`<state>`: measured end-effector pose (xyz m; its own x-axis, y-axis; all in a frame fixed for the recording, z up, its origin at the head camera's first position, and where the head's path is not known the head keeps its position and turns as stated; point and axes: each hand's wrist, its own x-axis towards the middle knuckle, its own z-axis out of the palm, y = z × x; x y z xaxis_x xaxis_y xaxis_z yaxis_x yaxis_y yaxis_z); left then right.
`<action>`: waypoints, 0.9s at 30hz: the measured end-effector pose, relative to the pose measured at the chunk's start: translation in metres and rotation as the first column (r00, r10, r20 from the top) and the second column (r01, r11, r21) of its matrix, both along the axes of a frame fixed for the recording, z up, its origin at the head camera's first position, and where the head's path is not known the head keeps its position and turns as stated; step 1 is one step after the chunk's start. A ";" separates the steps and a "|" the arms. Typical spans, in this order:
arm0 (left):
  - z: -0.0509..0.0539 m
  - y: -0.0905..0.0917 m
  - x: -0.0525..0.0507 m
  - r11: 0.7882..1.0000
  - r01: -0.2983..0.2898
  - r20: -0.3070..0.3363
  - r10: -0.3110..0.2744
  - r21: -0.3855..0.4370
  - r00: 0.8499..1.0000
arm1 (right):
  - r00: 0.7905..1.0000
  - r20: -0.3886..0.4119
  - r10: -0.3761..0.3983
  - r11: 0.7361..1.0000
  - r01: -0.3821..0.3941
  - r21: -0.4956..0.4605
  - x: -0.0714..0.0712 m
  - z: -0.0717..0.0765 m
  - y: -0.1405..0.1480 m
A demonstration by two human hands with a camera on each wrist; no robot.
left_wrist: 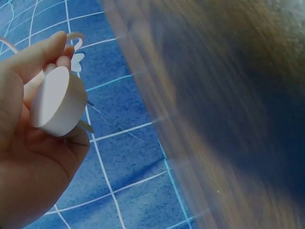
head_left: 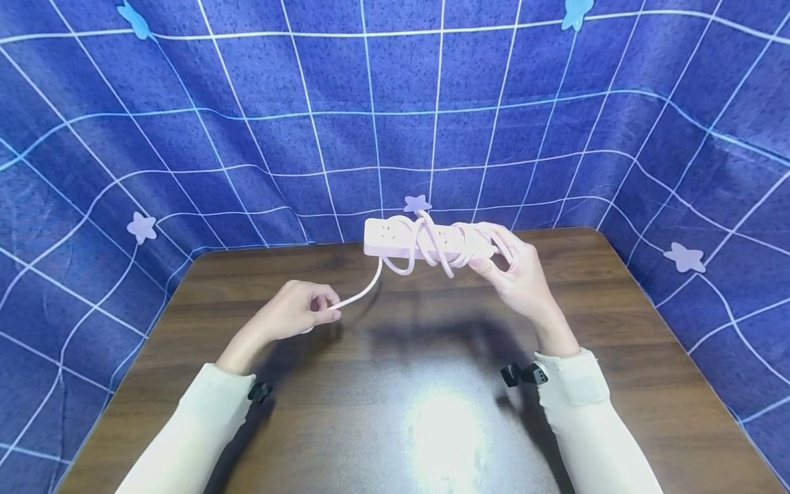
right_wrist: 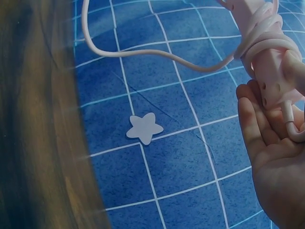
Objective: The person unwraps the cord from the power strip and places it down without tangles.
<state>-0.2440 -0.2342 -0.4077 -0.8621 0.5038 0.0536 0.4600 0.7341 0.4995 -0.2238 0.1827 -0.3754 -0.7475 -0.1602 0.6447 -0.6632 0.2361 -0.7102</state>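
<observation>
A pale pink power strip [head_left: 375, 237] is held up above the far part of the table, its cord wound around it in several loops. My right hand [head_left: 520, 276] grips its right end, thumb in front; in the right wrist view, fingers lie under the strip [right_wrist: 270, 88] near where the cord leaves it. From the strip's left part a loose length of cord [head_left: 367, 291] runs down to my left hand [head_left: 299, 309], which pinches it between thumb and fingers. A round white plug [left_wrist: 61, 102] sits inside that hand in the left wrist view, its prongs partly showing.
The brown wooden table [head_left: 345, 391] lies below both hands, with a bright glare near its front. A blue cloth [head_left: 333, 144] with white grid lines and stars hangs behind and at both sides. Small black devices are on both wrists.
</observation>
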 end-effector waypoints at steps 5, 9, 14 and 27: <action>0.002 0.002 -0.003 0.999 -0.027 -0.004 0.027 0.020 1.000 | 1.000 0.005 0.015 1.000 -0.015 -0.006 0.002 0.000 -0.001; 0.003 0.001 -0.006 0.999 -0.041 -0.029 0.042 0.032 0.999 | 1.000 0.003 0.019 1.000 -0.019 -0.009 0.004 0.000 -0.001; 0.004 -0.001 -0.009 0.996 -0.075 -0.051 0.077 0.043 0.996 | 1.000 -0.005 0.026 1.000 -0.026 0.003 0.006 -0.001 -0.002; 0.000 -0.004 -0.009 0.996 -0.090 -0.122 0.091 0.014 0.988 | 0.999 -0.009 0.034 0.999 -0.034 0.008 0.009 -0.002 -0.002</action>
<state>-0.2533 -0.2381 -0.4075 -0.8908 0.4230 0.1659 0.4500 0.7715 0.4498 -0.2145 0.1805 -0.3769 -0.7357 -0.1905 0.6500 -0.6773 0.2186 -0.7025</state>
